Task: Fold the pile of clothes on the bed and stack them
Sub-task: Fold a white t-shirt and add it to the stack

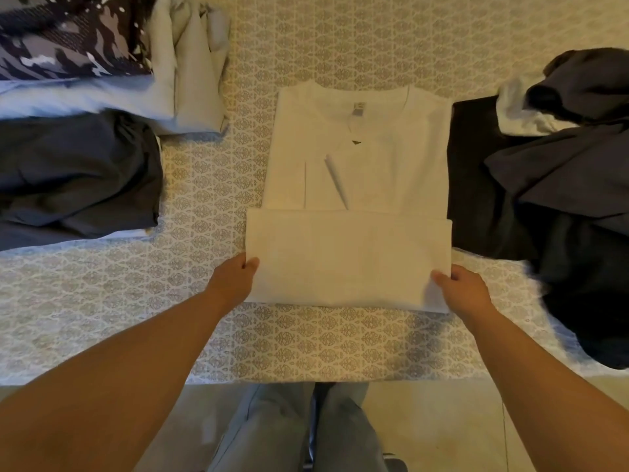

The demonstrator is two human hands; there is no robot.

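Note:
A white T-shirt (pixel 357 172) lies flat in the middle of the patterned bed (pixel 102 301), collar away from me, sleeves folded in. Its bottom part is folded up over itself into a band nearest me. My left hand (pixel 235 281) pinches the left edge of that folded band. My right hand (pixel 463 289) pinches its right edge. To the right sits an unfolded pile of dark clothes (pixel 561 199) with a bit of white cloth (pixel 520 110) in it. At the left are folded clothes: a dark grey one (pixel 78 175), a pale blue one (pixel 85 97), a beige one (pixel 194 63).
A camouflage-patterned cloth (pixel 68 35) lies at the far left corner. The bed's near edge runs across the bottom, with my legs in grey trousers (pixel 299 427) and the floor below it.

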